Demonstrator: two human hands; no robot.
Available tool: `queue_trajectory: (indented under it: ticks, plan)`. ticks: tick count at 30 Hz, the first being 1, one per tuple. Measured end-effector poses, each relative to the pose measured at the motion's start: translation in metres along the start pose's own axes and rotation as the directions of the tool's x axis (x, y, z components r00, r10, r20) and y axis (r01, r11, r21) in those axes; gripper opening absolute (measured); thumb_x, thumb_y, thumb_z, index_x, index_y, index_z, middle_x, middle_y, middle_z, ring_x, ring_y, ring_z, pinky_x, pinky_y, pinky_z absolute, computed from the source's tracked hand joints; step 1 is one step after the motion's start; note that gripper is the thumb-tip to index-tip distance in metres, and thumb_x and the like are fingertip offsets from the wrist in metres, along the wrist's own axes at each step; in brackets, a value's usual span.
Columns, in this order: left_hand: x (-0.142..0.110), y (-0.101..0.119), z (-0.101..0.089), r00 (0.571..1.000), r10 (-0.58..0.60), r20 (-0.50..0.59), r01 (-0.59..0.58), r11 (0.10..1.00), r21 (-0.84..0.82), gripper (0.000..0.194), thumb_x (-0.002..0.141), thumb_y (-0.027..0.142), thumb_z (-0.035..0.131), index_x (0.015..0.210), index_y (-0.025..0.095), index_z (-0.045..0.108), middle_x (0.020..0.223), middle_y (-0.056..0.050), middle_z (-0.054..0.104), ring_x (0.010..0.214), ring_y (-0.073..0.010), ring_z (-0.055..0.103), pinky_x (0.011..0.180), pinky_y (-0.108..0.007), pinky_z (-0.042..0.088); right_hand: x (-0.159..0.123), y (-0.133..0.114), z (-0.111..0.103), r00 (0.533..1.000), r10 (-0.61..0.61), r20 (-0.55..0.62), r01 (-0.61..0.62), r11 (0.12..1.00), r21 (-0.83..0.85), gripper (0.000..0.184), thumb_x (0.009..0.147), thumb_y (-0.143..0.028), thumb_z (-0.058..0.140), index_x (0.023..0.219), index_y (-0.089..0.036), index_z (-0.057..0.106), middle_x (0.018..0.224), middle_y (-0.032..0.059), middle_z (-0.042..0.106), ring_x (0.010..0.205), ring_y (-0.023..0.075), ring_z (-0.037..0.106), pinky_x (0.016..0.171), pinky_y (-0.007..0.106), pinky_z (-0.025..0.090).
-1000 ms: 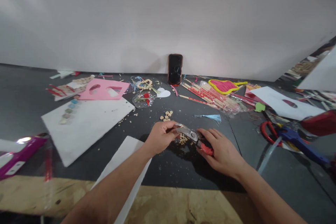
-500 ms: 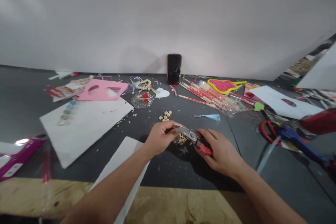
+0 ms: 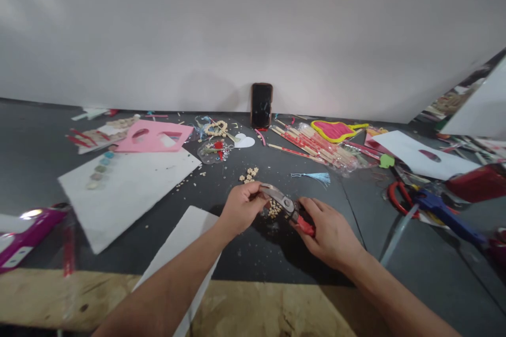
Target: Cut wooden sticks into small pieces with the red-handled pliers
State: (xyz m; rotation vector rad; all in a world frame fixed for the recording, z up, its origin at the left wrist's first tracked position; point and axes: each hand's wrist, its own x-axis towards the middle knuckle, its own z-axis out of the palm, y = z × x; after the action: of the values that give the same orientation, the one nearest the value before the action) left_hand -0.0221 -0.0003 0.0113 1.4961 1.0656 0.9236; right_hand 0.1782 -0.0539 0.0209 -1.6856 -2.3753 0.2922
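My right hand (image 3: 332, 231) is closed round the red handles of a pair of pruning shears (image 3: 288, 204), whose metal jaws point up and left. At the jaw tips my left hand (image 3: 239, 210) is closed in a pinch; whatever small thing it holds there is hidden by the fingers and blades. Just under the shears lies a pile of small pale wooden pieces (image 3: 273, 210). Beyond my left hand sits a cluster of pale flower-shaped beads (image 3: 250, 173). A light blue tassel (image 3: 317, 177) lies past my right hand.
A phone (image 3: 261, 105) leans upright against the white wall. Red-wrapped sticks (image 3: 312, 142) lie behind the tassel. On the right is a blue glue gun (image 3: 446, 213) beside red-handled scissors (image 3: 397, 197). White boards (image 3: 118, 195) and pink cut-out paper (image 3: 174, 129) lie left.
The shears' handles have come closer together in my right hand, which has shifted slightly left. My left hand stays pinched at the jaw tips. The view has moved a little.
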Motion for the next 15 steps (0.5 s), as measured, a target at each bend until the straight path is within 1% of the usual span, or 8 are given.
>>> queue_trajectory:
  ticks: [4, 6, 10, 15]
  plan:
    - [0.0016, 0.0002, 0.0007, 1.0, -0.004, -0.018, 0.002, 0.994, -0.112, 0.019, 0.076, 0.029, 0.056, 0.082, 0.012, 0.064, 0.065, -0.001, 0.061, 0.059, -0.011, 0.052, 0.054, -0.019, 0.04, 0.0012, 0.0015, 0.0056, 0.999, -0.003, -0.052, 0.004, 1.0, 0.022, 0.032, 0.08, -0.03, 0.046, 0.109, -0.017, 0.046, 0.1, 0.0102, 0.057, 0.089, 0.0217, 0.053, 0.079, 0.034, 0.04]
    - [0.0019, 0.0007, 0.0004, 0.999, 0.012, -0.034, -0.016, 0.992, -0.125, 0.019, 0.076, 0.029, 0.057, 0.081, 0.012, 0.064, 0.064, -0.001, 0.06, 0.057, -0.0101, 0.05, 0.054, -0.019, 0.039, 0.0025, 0.0027, 0.0082, 0.998, -0.014, -0.069, 0.016, 1.0, 0.025, 0.033, 0.081, -0.032, 0.046, 0.11, -0.017, 0.045, 0.101, 0.0104, 0.057, 0.089, 0.0221, 0.053, 0.079, 0.035, 0.04]
    - [0.0017, 0.002, -0.0013, 0.999, 0.031, -0.042, -0.034, 0.996, -0.078, 0.015, 0.076, 0.023, 0.054, 0.077, 0.013, 0.065, 0.061, 0.0, 0.06, 0.054, -0.0093, 0.049, 0.053, -0.018, 0.039, 0.0042, 0.004, 0.0101, 0.995, -0.042, -0.086, 0.042, 0.999, -0.002, 0.037, 0.081, -0.032, 0.047, 0.114, -0.017, 0.044, 0.103, 0.0111, 0.056, 0.091, 0.0232, 0.052, 0.08, 0.037, 0.04]
    - [0.0025, 0.004, -0.0056, 0.999, -0.018, 0.044, 0.02, 0.999, -0.028, 0.015, 0.073, 0.016, 0.051, 0.076, 0.014, 0.065, 0.061, 0.0, 0.06, 0.055, -0.0098, 0.051, 0.051, -0.017, 0.039, 0.0048, 0.0061, 0.0086, 0.995, -0.07, -0.064, 0.069, 0.997, -0.018, 0.043, 0.08, -0.032, 0.047, 0.121, -0.017, 0.041, 0.11, 0.0124, 0.053, 0.097, 0.0252, 0.05, 0.082, 0.039, 0.039]
